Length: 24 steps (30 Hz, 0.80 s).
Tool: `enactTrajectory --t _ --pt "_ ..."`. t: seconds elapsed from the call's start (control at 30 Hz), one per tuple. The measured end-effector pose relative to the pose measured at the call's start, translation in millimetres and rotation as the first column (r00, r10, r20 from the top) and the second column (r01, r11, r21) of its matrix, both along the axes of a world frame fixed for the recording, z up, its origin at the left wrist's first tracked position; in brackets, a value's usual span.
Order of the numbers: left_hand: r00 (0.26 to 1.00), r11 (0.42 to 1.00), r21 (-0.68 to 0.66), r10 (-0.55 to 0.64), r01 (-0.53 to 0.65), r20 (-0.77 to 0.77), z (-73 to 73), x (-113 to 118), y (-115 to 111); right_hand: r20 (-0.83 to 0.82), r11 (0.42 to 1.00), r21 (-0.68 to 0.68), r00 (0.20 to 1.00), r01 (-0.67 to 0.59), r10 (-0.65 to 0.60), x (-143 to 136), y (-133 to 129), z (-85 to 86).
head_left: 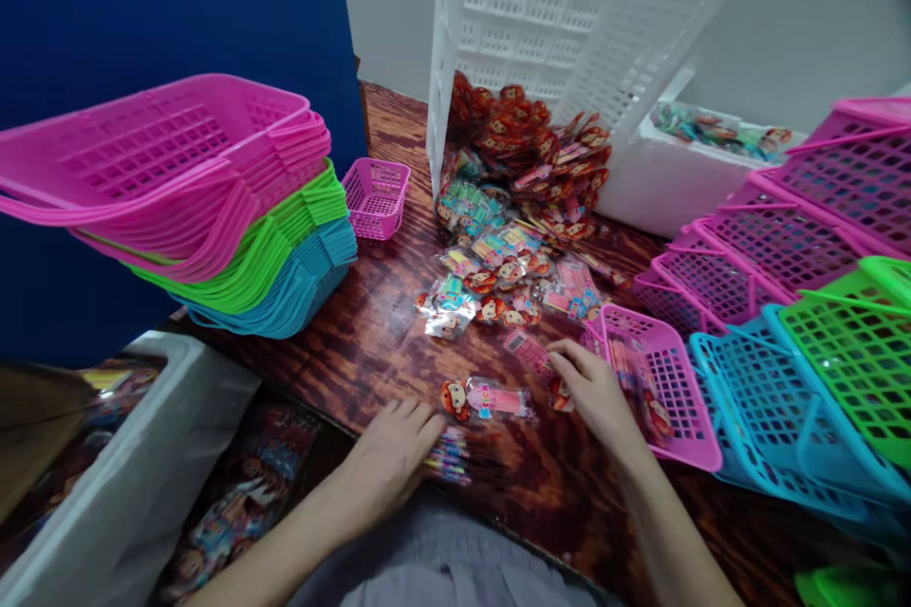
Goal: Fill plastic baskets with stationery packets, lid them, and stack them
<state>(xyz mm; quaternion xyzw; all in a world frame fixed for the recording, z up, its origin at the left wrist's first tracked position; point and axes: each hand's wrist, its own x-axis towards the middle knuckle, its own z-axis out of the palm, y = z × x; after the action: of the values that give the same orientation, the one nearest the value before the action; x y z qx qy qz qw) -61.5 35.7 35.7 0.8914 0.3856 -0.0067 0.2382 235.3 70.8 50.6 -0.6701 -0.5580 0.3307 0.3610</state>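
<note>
Touching pink packet (528, 351), right hand (585, 381), packet left of fingers (561, 362)

Stacked baskets (277, 209) show pink, green and blue; the tabletop (313, 370) is streaked reddish-brown

Wood-grain table (313, 375); small packets (498, 285), pink basket (376, 199) on top.
</note>
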Motion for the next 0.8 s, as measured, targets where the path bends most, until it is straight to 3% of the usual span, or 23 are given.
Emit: enactTrajectory --t 0.03,0.1,0.17,0.23,0.3,0.33,0.4,0.5,0.67,0.73,0.8 --pt "1.000 1.000 -0.009 0.019 -0.019 0.021 -1.2 -2 -1 -0.180 0.996 -0.035 0.979 0.087 -0.092 -4 -9 -2.7" --pt "0.989 0.993 -0.077 0.093 -0.084 0.115 -2.5 -8 -1 -0.488 0.965 -0.187 0.835 0.184 -0.254 -15 -34 -11.9" --pt "0.927 0.947 -0.266 0.254 -0.180 0.276 -1.6 -13 2 -0.638 0.919 -0.362 0.677 0.158 -0.368 -28 -61 -24.5" --pt "0.764 0.807 -0.556 0.483 -0.199 0.428 1.1 -16 11 -0.688 0.874 -0.476 0.577 0.101 -0.441 -40 -86 -37.4" --pt "0.588 0.613 -0.786 0.664 -0.076 0.461 3.9 -13 24 -0.701 0.846 -0.527 0.522 0.079 -0.486 -48 -101 -47.7" --pt "0.542 0.527 -0.850 0.713 0.004 0.444 4.6 -9 31 -0.700 0.840 -0.536 0.509 0.090 -0.501 -50 -105 -51.4" --pt "0.538 0.388 -0.915 0.750 0.113 0.384 3.8 0 43 -0.681 0.835 -0.531 0.512 0.146 -0.523 -51 -102 -56.2" --pt "0.567 0.261 -0.949 0.761 0.179 0.316 -2.7 17 45 -0.620 0.848 -0.472 0.594 0.240 -0.513 -48 -83 -58.2" --pt "0.603 0.076 -0.961 0.765 0.265 0.227 -16.6 41 11 -0.483 0.929 -0.292 0.803 0.229 -0.350 -42 -38 -58.9" --pt "0.610 0.027 -0.952 0.762 0.304 0.217 -19.3 44 -2 -0.469 0.948 -0.264 0.836 0.175 -0.285 -42 -24 -58.5" --pt "0.616 0.057 -0.942 0.743 0.331 0.261 -17.6 38 -5 -0.451 0.965 -0.244 0.870 0.095 -0.199 -43 -13 -56.2"
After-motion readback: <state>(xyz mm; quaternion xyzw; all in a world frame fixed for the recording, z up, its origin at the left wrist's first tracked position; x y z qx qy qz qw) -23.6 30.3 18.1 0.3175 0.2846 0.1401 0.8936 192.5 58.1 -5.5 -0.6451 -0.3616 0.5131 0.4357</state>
